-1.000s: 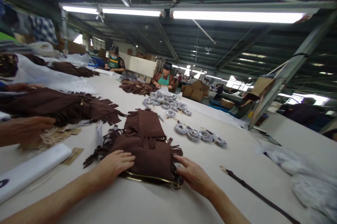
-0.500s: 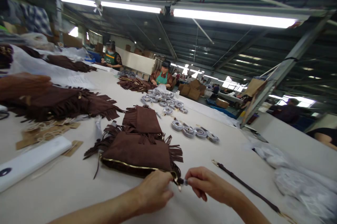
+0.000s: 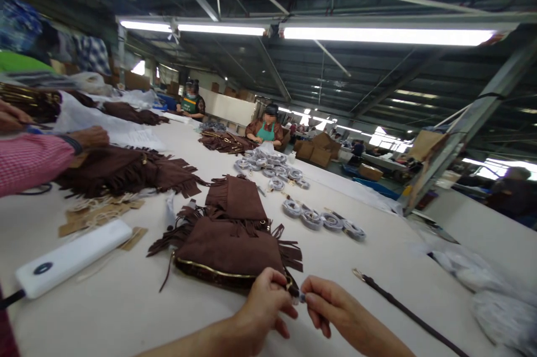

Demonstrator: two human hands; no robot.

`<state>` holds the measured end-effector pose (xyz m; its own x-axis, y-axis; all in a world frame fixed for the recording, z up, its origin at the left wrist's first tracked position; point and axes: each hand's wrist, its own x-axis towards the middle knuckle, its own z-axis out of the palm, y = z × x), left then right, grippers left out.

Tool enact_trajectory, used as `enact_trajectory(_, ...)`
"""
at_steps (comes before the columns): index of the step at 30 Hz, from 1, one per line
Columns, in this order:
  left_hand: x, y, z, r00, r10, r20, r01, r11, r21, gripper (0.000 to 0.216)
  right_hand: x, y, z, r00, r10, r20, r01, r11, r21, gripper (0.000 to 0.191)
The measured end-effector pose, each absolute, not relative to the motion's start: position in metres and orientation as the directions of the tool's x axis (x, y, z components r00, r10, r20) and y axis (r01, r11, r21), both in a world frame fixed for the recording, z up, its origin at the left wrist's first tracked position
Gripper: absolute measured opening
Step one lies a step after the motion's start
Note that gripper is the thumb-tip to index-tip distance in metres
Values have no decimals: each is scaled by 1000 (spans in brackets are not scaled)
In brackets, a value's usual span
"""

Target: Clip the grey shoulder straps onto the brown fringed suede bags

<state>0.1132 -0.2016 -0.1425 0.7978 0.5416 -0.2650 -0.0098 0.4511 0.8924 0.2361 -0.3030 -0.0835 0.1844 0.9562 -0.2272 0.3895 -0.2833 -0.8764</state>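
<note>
A brown fringed bag [image 3: 229, 245] lies on the pale table, its gold zipper edge towards me. My left hand [image 3: 264, 309] grips its near right corner beside a small gold metal fitting [image 3: 289, 285], with the lower fingers loosely curled. Just right of it, my right hand [image 3: 333, 304] pinches a small greyish wrapped piece [image 3: 302, 296] at the end of the fitting; the fingertips partly hide it. A dark strap [image 3: 403, 304] with a gold clip lies to the right of my right hand.
Several coiled grey-wrapped straps [image 3: 311, 218] lie beyond the bag. On the left are a white handheld device [image 3: 75, 256], cardboard tags [image 3: 90, 216] and another person's pink checked sleeve [image 3: 36, 161] over more brown bags. Clear plastic [image 3: 501, 306] lies at right. Two people work at the far side.
The view has shifted, so the table's contents sit further right. My left hand's fingers have loosened and spread somewhat at the bag's corner. The co-worker's checked sleeve has come into view at left.
</note>
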Motion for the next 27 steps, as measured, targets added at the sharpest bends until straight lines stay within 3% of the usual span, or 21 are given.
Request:
enact_trajectory(4, 112, -195, -143, 810, 557, -184, 12, 297, 955, 29, 238, -305, -80, 172, 957, -231, 438, -285, -853, 31)
enact_trajectory(7, 103, -189, -142, 827, 560, 45, 7, -90, 996, 21, 237, -307, -76, 182, 958, -222, 504, -285, -816, 23)
enact_trajectory(10, 90, -184, -140, 805, 512, 299, -24, -476, 879, 21, 231, -308, -73, 189, 959, -212, 555, -282, -782, 20)
enact_trajectory(16, 77, -176, -126, 819, 415, 397, 141, -815, 562, 22, 219, -301, -71, 207, 969, -134, 682, -241, -690, 23)
enact_trajectory(19, 74, -169, -113, 824, 426, 373, 199, -835, 513, 26, 223, -294, -75, 187, 960, -206, 562, -277, -780, 30)
enact_trajectory(22, 72, -161, -105, 809, 484, 333, 175, -740, 650, 25, 227, -290, -81, 150, 947, -283, 431, -321, -844, 41)
enact_trajectory(24, 71, -160, -106, 826, 515, 227, 133, -571, 810, 21, 223, -292, -82, 146, 939, -311, 442, -343, -829, 43)
enact_trajectory(27, 70, -166, -116, 866, 498, -50, 167, -194, 967, 20, 210, -299, -79, 173, 950, -258, 641, -308, -703, 31)
